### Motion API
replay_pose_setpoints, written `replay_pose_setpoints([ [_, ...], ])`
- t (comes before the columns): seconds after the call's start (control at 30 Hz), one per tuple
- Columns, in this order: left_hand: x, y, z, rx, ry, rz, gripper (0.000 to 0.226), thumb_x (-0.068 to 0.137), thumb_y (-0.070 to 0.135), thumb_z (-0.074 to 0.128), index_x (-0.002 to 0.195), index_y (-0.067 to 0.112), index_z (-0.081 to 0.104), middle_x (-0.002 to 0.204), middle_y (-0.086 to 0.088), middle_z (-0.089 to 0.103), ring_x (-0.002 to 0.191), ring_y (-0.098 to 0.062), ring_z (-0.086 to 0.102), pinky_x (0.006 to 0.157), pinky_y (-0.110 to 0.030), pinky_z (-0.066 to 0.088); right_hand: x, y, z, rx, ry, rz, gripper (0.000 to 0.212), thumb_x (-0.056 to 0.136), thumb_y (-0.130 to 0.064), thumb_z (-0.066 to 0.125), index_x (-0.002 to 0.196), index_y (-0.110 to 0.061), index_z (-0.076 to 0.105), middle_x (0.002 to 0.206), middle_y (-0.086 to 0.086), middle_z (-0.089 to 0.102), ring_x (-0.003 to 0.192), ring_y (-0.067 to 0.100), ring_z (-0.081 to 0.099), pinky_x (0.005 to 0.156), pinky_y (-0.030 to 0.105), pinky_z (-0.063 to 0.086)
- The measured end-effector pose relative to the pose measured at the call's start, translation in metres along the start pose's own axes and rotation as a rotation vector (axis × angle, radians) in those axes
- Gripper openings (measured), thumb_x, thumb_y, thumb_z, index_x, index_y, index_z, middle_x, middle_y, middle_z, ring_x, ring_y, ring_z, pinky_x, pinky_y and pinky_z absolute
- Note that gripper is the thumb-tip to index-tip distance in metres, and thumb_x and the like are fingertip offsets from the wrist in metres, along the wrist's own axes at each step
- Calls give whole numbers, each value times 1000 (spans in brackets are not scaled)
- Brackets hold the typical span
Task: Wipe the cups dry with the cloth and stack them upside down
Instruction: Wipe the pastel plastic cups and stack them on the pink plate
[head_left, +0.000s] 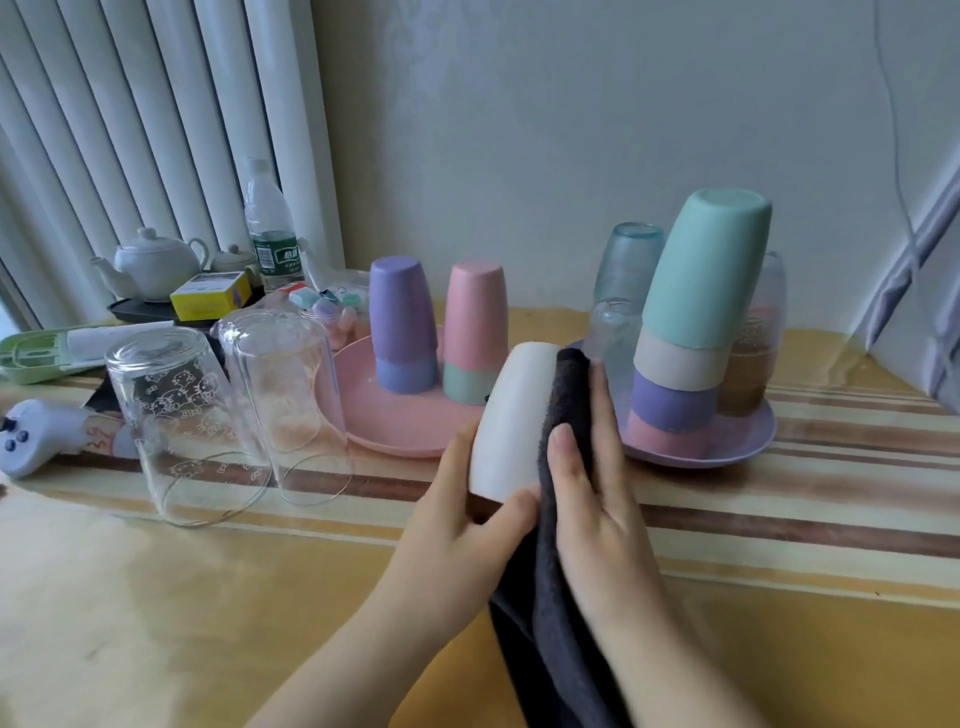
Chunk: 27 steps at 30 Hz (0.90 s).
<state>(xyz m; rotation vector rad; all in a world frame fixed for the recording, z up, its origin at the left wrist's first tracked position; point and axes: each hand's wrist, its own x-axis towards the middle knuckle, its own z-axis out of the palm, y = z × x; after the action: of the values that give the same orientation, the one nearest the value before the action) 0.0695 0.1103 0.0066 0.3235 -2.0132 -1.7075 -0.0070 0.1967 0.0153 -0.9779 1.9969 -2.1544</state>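
My left hand (470, 512) grips a white cup (511, 421) near its mouth, base pointing away from me. My right hand (597, 467) lies with straight fingers on the dark grey cloth (558, 519), pressing it against the cup's right side. The cloth hangs down between my forearms. On the pink plate (395, 441) stand two upside-down stacks, purple (402, 322) and pink over green (475, 327). The lilac plate (727, 449) bears a tall tilted stack topped by a teal cup (709, 267), with glass cups behind it.
Two clear glasses (171, 415) (283, 389) stand upside down left of the pink plate. Behind them are a white teapot (153, 265), a water bottle (270, 228), a yellow box and small clutter. A grey controller (31, 431) lies at the left edge.
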Motion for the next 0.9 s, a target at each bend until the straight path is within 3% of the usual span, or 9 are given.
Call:
replay_pose_setpoints([
  [0.2,-5,1,-3,-52,-192,106,62,78,39,63,137,35,44,126,26,60,119,8,52,87,-5,41,8,-15,-13,41,73,65,28,98,-36,33,124,-42,26,123,-42,27,109,-37,26,89,-11,19],
  [0.33,-7,2,-5,-140,-234,49,52,74,34,63,123,41,49,109,36,64,104,18,56,79,-1,42,13,-18,-24,215,99,218,19,99,-23,31,104,-34,45,112,-27,44,100,-14,47,87,-2,29],
  [0.47,2,-5,-15,-237,-176,56,57,67,49,58,121,34,53,127,8,61,116,-10,59,100,-34,45,-3,-18,-15,156,-34,316,10,97,-31,28,104,-35,32,93,-29,38,80,-15,37,66,-9,25],
  [0.53,10,-7,-18,-340,-86,37,69,56,49,59,116,19,45,116,0,59,91,-10,66,84,-35,52,-9,-20,-7,150,-115,328,10,95,-34,26,96,-36,36,86,-34,46,68,-13,44,62,-12,27],
  [0.63,19,-5,-21,-282,12,45,62,56,56,64,106,24,49,94,11,61,73,-8,61,64,-36,50,-9,-19,-3,198,-168,300,26,95,-38,23,115,-40,40,113,-37,44,94,-26,46,74,-12,29],
  [0.7,15,-7,-20,-175,73,112,52,68,55,66,107,24,51,93,9,58,80,-9,59,67,-33,52,-6,-16,-6,171,-107,234,38,91,-42,24,128,-37,30,127,-34,35,106,-31,36,82,-12,24],
  [0.77,11,-5,-20,-173,166,161,31,83,34,66,109,23,53,100,1,58,85,-5,59,70,-16,51,-3,-12,-6,126,-69,140,46,89,-42,27,134,-35,25,132,-35,28,108,-37,29,85,-11,22],
  [0.83,6,0,-18,-132,208,196,15,95,16,58,109,22,59,97,7,67,83,3,61,68,-8,48,-4,-6,0,108,-55,68,43,95,-42,34,136,-35,24,138,-33,26,118,-32,24,90,-9,20],
  [0.9,5,1,-16,-37,202,197,17,98,23,55,113,26,61,102,18,69,90,11,61,71,-4,45,-7,0,8,74,-51,17,45,92,-37,37,134,-40,22,141,-32,24,126,-26,22,95,-6,20],
])
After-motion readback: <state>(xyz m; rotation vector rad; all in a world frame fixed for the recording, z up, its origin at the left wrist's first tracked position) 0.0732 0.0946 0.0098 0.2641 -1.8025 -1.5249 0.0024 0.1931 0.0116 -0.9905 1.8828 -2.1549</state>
